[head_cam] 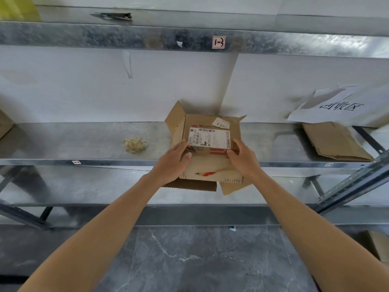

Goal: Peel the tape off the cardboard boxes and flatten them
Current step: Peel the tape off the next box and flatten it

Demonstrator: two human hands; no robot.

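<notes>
A grey metal rack (126, 36) fills the frame from edge to edge, against a white wall. Below it, at the bottom of the frame, lies a dark stone floor (189, 260). The rack's middle shelf (84, 142) runs across the centre of the frame.

The cardboard box (210, 121) sits at the centre of the frame on the front edge of this shelf, with its front part hanging over the edge. One flap stands up at its upper left corner, and other flaps hang loose under its front.

At the right of the frame a flattened cardboard piece (334, 142) lies on the same shelf. A white paper sheet (336, 106) with black writing leans on the wall just above it.

Both bare arms reach up from the bottom corners of the frame. The left hand (172, 163) holds the box's front left corner, fingers on top beside the label and thumb bent in under them. Whether it pinches any tape there cannot be told. The right hand (244, 159) grips the box's right edge, thumb on top and fingers round the side.

A white shipping label (210, 138) with barcodes covers much of the box top, and a small handwritten sticker (220, 123) sits just above it. A crumpled wad of tape (134, 144) lies on the shelf, left of the box and apart from it. A small red-bordered tag (219, 42) sticks on the upper beam.
</notes>
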